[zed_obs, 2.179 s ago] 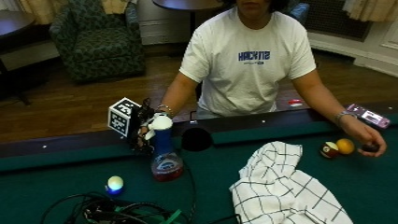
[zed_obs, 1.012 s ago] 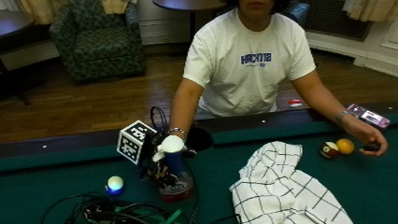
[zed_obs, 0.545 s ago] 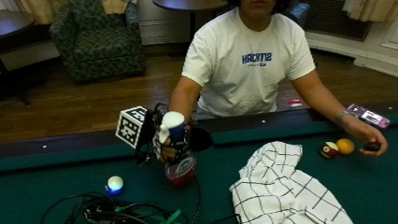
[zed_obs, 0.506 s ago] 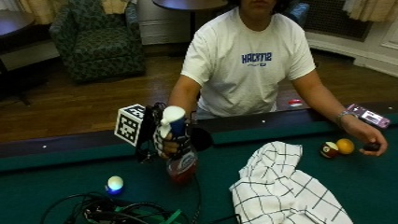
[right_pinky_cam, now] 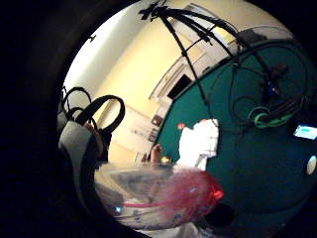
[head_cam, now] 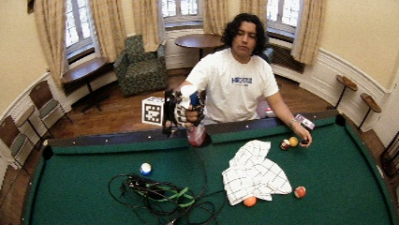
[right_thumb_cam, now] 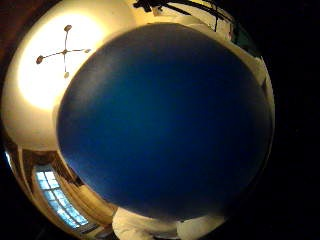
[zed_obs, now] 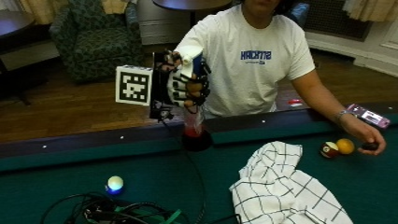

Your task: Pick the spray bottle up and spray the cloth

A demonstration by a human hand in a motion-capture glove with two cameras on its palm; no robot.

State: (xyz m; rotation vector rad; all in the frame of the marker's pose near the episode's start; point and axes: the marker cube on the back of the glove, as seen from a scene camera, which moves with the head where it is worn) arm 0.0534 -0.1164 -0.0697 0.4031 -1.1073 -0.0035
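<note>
Outside view: right hand (zed_obs: 185,86) fingers curled round spray bottle (zed_obs: 194,122); cloth (zed_obs: 283,189) on table.

The only writing stands on the chest of the person's white T-shirt (zed_obs: 249,70): one word in dark blue capitals, too blurred to spell out with certainty, possibly beginning "HACK". No readable label shows on anything on the tabletop (zed_obs: 62,186).

Your spray bottle (zed_obs: 194,122), clear with pink liquid and a white-and-blue head, is upright in the air above the worktop's rail. Your white cloth (zed_obs: 283,189) with a black grid lies crumpled on the green worktop.
</note>
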